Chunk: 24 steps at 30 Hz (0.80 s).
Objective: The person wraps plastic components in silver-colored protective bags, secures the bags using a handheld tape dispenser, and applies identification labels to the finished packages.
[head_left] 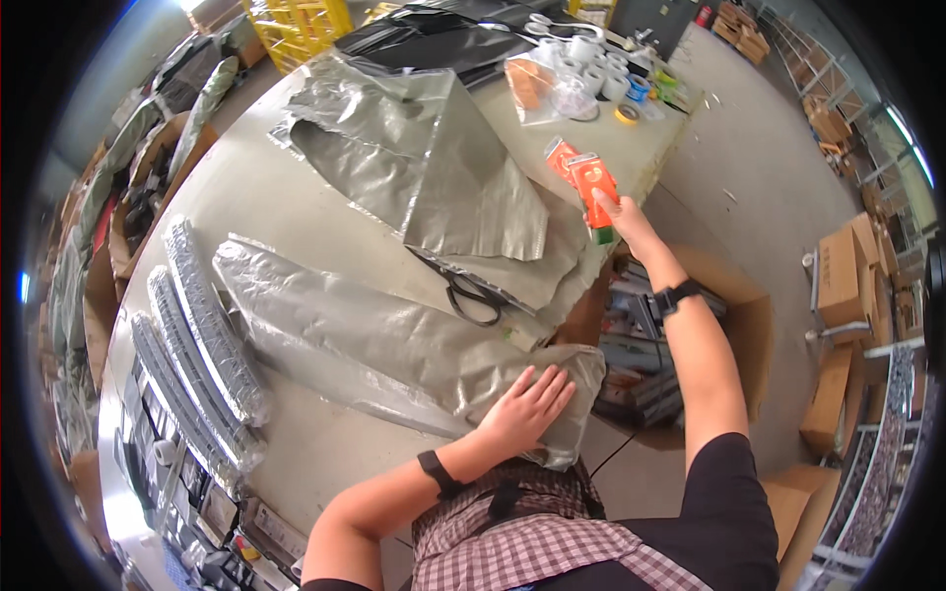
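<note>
My left hand [527, 406] lies flat with fingers stretched out on the near end of a long package wrapped in silvery grey plastic [365, 325]. Out over the table's right side, my right hand [623, 222] is closed around an orange hand-held thing [593, 187] with pale marks and a green lower end; its exact kind is unclear. A second orange piece [560, 156] shows just behind it. Black-handled scissors [475, 298] rest between the package and a large grey plastic sheet [414, 167], their blades partly hidden under the sheet.
Several foil-wrapped rolls [202, 325] lie at the table's left. White rolls [596, 74], a yellow tape roll [627, 115] and a clear bag [542, 89] stand at the far right corner. Below the right edge sits an open cardboard box [739, 325] with packed items.
</note>
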Tool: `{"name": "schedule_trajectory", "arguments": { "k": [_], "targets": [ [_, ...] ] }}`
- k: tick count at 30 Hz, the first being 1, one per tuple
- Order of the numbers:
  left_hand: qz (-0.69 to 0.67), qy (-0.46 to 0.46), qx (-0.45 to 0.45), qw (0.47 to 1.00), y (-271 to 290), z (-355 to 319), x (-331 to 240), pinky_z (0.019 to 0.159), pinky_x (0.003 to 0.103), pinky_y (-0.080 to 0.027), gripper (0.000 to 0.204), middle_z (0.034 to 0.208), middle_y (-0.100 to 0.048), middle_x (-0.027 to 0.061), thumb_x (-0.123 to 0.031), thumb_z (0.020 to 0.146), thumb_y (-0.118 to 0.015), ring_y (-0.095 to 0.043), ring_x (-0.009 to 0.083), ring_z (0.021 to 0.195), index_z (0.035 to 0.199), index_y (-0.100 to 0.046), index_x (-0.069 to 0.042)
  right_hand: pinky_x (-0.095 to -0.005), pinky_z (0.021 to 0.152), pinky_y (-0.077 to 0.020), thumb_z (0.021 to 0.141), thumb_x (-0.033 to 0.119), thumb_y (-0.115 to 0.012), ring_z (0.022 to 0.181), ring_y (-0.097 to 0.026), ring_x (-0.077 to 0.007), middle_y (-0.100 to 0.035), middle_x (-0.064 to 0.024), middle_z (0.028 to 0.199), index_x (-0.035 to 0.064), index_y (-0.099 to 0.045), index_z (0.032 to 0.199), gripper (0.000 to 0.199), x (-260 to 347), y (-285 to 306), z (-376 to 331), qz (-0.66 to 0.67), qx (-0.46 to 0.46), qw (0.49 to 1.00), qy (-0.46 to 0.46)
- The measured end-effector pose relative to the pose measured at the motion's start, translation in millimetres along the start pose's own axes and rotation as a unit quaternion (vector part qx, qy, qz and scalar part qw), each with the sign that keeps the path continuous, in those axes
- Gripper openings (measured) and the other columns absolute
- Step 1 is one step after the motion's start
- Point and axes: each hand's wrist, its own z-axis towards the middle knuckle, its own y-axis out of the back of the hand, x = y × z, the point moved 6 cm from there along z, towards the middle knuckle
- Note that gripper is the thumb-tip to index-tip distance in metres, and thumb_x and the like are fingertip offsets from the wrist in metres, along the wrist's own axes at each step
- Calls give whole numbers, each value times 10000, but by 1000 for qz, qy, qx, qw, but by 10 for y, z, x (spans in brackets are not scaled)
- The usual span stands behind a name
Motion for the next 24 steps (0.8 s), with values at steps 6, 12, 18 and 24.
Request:
{"name": "schedule_trajectory", "arguments": {
  "k": [6,12,18,24],
  "targets": [
    [-28,-91,7,995,78,163,-21,1095,444,-182,1093,1439,-287,133,-582,598,-674,-245,273,1349,1401,-218,3,-292,652,-509,819,382,-655,699,-624,-169,-649,-104,843,8,-607,948,398,-87,166,-520,248,0,968,-33],
    [-71,-68,2,995,129,183,60,1089,454,-186,1017,1407,-331,158,-534,607,-692,-301,285,1315,1375,-288,-2,-299,611,-496,859,270,-610,703,-635,-168,-658,-86,802,-2,-621,929,281,80,-252,-566,356,-93,927,77],
    [-23,12,88,996,79,62,199,1069,551,-155,977,1431,-323,107,-601,572,-677,-225,266,1355,1320,-407,-32,-286,637,-486,838,291,-635,704,-639,-147,-661,-76,790,-22,-622,923,325,-241,-847,-875,288,-228,927,80],
    [-63,190,59,978,1318,1231,1269,644,349,-480,197,780,-634,88,-270,782,-585,-613,229,789,765,-642,-82,-446,577,-482,838,293,-596,668,-602,-398,-599,-227,676,-58,-581,857,352,-297,-1068,-810,-52,-315,948,16]
  ]
}}
